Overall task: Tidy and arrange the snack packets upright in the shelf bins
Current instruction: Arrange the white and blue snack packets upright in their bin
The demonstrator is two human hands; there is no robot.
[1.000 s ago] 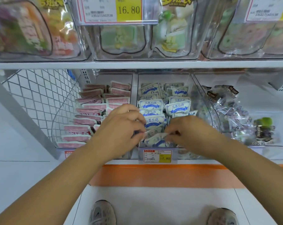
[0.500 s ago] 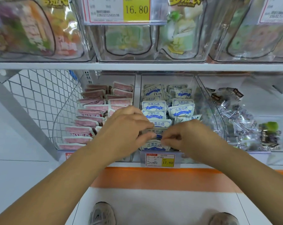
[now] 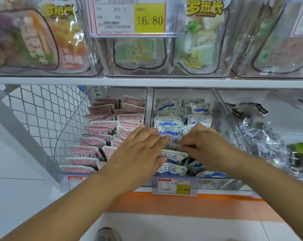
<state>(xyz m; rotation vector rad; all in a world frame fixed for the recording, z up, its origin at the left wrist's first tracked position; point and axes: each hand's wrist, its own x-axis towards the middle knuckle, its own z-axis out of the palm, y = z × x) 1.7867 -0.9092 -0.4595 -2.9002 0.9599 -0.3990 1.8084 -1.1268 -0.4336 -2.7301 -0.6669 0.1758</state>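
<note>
The left hand (image 3: 139, 153) presses straight fingers against the blue-and-white packets (image 3: 168, 121), likely bracing the row, while the right hand (image 3: 208, 145) pinches a slumped packet (image 3: 172, 147) to stand it up.

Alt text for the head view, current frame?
Both hands work in the middle bin of blue-and-white packets: the left hand rests flat on them, the right hand pinches one. Pink packets fill the bin beside it.

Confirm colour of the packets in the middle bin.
The packets are white with blue banners and blue lettering; the head view shows them best.
</note>
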